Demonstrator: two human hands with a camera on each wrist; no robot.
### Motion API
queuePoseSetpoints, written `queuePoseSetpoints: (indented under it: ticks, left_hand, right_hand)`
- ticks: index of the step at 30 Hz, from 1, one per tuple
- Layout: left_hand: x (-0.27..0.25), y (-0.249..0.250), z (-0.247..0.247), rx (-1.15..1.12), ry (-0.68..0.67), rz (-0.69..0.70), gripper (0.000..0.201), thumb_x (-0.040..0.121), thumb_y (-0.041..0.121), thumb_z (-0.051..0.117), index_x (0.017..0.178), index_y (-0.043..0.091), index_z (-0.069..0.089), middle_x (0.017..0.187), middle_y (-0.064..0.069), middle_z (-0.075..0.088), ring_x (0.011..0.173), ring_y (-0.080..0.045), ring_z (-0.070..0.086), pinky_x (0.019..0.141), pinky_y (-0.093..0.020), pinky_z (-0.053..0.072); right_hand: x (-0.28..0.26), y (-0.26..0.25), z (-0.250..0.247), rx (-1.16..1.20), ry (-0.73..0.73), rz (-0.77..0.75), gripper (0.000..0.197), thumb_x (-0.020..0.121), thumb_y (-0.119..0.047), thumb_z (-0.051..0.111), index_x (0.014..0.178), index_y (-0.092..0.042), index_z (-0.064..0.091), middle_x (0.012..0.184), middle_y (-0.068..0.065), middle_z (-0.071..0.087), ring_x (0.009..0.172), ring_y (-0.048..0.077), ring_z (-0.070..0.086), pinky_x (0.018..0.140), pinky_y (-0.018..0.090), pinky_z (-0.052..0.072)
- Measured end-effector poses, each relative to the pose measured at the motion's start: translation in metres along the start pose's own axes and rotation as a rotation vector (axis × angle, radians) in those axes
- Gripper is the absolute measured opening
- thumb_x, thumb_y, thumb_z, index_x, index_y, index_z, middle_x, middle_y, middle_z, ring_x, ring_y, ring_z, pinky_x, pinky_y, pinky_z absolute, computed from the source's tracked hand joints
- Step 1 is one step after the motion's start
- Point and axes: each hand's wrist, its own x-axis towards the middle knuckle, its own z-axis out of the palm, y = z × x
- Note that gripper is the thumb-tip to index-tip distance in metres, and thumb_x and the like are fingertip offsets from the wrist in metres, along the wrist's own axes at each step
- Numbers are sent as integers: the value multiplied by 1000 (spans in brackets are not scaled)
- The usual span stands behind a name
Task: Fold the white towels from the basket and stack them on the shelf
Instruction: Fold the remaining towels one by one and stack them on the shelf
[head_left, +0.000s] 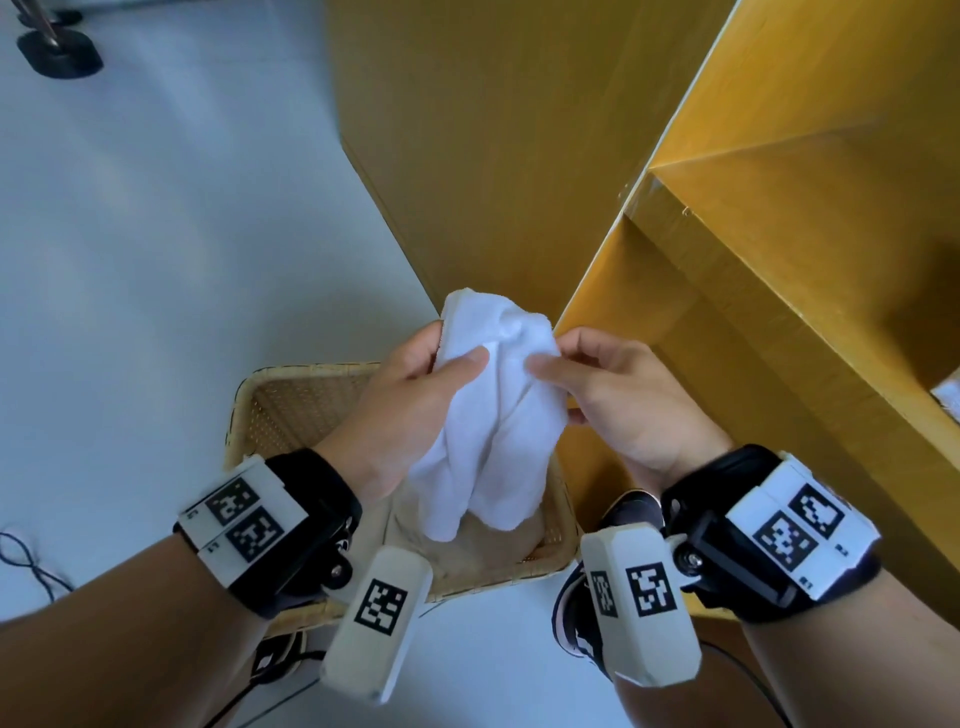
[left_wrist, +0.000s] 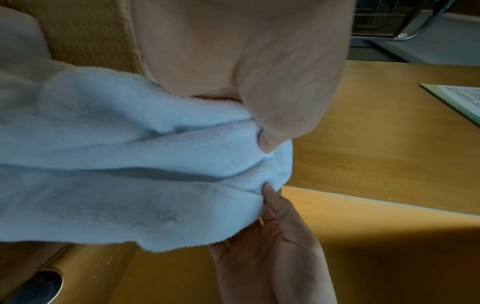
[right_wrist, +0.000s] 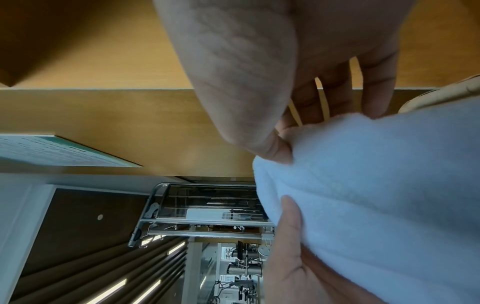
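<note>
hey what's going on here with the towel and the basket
A person holds a bunched white towel up over a woven basket on the floor, beside a wooden shelf unit. The left hand grips its side and the right hand pinches its top edge. It isn't folded yet.

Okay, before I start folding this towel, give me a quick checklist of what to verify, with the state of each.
1. Left hand grips the white towel: ok, thumb and fingers curl round it.
2. Right hand has an edge: ok, thumb and fingers pinch the cloth near the top.
3. Towel clear of the basket: ok, it hangs above it.
4. Towel spread flat for folding: not ok, it is bunched and crumpled.
5. Corners found: cannot tell, none shows clearly.
6. Room on the shelf: cannot tell; only a part shows, with a paper at its edge.
</note>
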Motion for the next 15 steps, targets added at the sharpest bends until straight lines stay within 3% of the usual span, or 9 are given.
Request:
queuePoseSetpoints:
  ticks: [4,6,8,9,11,15]
  left_hand:
    - [5,0,-3,88,105,7,43,85,43,66,116,13,68,121,-28,66,107,-41,69,105,-71,46]
    - [8,-1,-6,161,137,16,44,84,47,65,113,13,67,115,-27,66,94,-34,67,100,-67,50]
    - [12,-4,-10,219,171,21,45,83,48,64,110,12,66,100,-23,65,84,-24,58,86,-57,55]
    - [15,-6,-12,237,182,18,46,85,48,65,110,9,64,91,-17,61,81,-21,54,78,-48,51]
    - [19,-12,-17,265,199,0,45,92,43,69,113,4,61,88,-6,55,80,-19,50,74,-39,42]
    - [25,-23,-24,329,207,-38,44,91,42,73,115,8,59,91,-1,55,79,-17,51,72,-36,42]
  right_hand:
    - [2,0,-5,36,77,18,25,100,-19,67,89,3,63,79,9,55,75,21,47,72,37,37]
    - [3,-1,-7,51,105,53,24,100,-16,64,77,-11,67,73,4,58,68,18,51,67,33,41]
    - [2,-2,-9,92,115,89,27,100,-14,62,74,-19,67,71,3,60,65,19,53,62,30,42]
    - [1,-3,-10,140,108,106,26,101,-13,61,77,-18,67,73,5,62,65,21,55,60,30,44]
    - [0,-5,-13,281,82,134,19,103,-12,58,85,-11,66,78,9,67,67,24,61,59,32,50]
    - [0,-10,-14,555,25,141,12,106,-9,54,112,-2,61,100,21,66,81,33,66,70,39,58]
